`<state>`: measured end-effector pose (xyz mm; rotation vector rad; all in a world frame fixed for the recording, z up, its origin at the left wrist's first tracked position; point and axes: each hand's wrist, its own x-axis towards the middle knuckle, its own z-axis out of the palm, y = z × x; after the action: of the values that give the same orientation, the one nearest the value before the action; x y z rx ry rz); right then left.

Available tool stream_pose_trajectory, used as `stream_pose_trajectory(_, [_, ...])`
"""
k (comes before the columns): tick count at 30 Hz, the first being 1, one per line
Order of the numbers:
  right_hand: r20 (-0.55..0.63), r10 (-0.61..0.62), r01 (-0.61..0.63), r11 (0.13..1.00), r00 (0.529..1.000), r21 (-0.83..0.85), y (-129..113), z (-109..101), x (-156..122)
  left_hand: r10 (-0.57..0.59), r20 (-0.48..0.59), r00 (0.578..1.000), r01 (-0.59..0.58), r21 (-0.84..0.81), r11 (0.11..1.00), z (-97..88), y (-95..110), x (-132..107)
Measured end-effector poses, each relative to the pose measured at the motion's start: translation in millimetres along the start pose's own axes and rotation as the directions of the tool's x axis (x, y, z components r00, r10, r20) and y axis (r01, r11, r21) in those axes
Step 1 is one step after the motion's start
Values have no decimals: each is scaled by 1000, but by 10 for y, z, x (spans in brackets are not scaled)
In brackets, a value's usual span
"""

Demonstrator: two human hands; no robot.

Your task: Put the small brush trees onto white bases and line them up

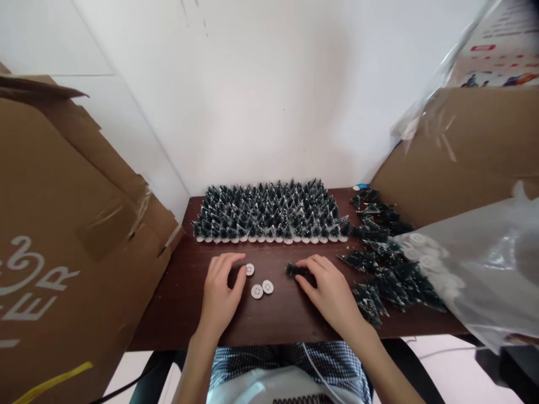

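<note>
My right hand [322, 278] pinches a small dark green bottle-brush tree [291, 270] over the dark table, its end poking out to the left past my fingers. My left hand [223, 289] curves with thumb and fingers apart beside a round white base [250, 269]. Two more white bases, one [257, 291] and another [268, 287], lie side by side a little nearer to me. Behind both hands stand many snow-tipped miniature trees [273, 210] in tight rows, upright on white bases. To the right of my right hand lies a loose heap of baseless trees [385, 280].
A clear plastic bag [480, 258] with white bases inside spills onto the table's right side. Large cardboard boxes flank the table [189, 314], one on the left [63, 213] and one on the right [475, 151]. A white wall [269, 101] rises behind the rows.
</note>
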<state>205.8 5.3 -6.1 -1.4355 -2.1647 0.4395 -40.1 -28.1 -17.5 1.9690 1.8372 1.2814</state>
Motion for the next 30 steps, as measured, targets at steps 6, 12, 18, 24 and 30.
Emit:
stream_pose_trajectory(6, [-93,-3,9,997,996,72,91,166,1,-17,136,990,16,12,1000,23,27,-18])
stream_pose_trajectory(12, [-154,5,24,982,988,188,144,215,-7,-28,158,987,21,41,999,32,41,28])
stream_pose_trajectory(18, [-143,27,13,963,989,270,132,166,-7,-48,89,995,45,36,998,66,6,56])
stream_pose_trajectory(24, [-193,25,50,927,981,371,94,126,30,-73,100,992,69,45,997,57,11,54])
stream_pose_trajectory(30, [-291,41,121,848,956,516,32,42,1,-79,119,990,79,3,997,55,7,55])
